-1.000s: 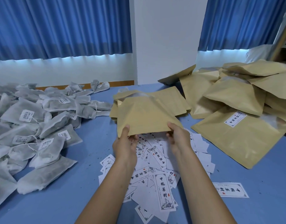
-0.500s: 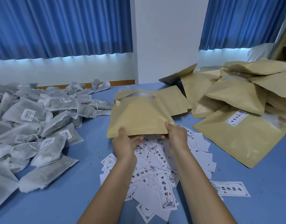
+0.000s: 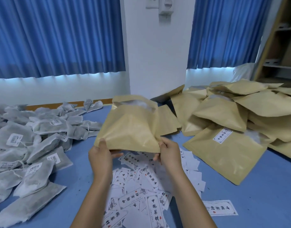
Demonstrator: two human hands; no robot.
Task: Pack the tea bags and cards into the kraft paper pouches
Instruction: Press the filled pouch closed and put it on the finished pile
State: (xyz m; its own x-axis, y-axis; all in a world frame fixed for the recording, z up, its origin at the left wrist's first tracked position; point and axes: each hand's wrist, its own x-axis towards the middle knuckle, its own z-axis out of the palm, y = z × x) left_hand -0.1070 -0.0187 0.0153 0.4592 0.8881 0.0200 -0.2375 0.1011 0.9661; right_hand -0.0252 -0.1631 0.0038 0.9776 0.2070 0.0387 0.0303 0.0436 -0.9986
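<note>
Both hands hold one kraft paper pouch (image 3: pixel 130 129) above the table, its near edge toward me. My left hand (image 3: pixel 101 155) pinches its near left corner, thumb on top. At the near right corner, my right hand (image 3: pixel 168 152) grips the edge. Under the pouch lies a loose heap of white printed cards (image 3: pixel 141 186). A big spread of grey tea bags (image 3: pixel 31 145) with white labels covers the table's left. More flat kraft pouches (image 3: pixel 167 120) lie just behind the held one.
A tall pile of kraft pouches (image 3: pixel 240 116), one showing a white label, fills the right side of the blue table (image 3: pixel 256 195). A single card (image 3: pixel 219 209) lies apart at the near right. Blue curtains and a white pillar stand behind; a shelf stands at far right.
The held pouch has risen and tilted, its left corner swinging outward. My hands moved up with it, and the camera view tipped upward.
</note>
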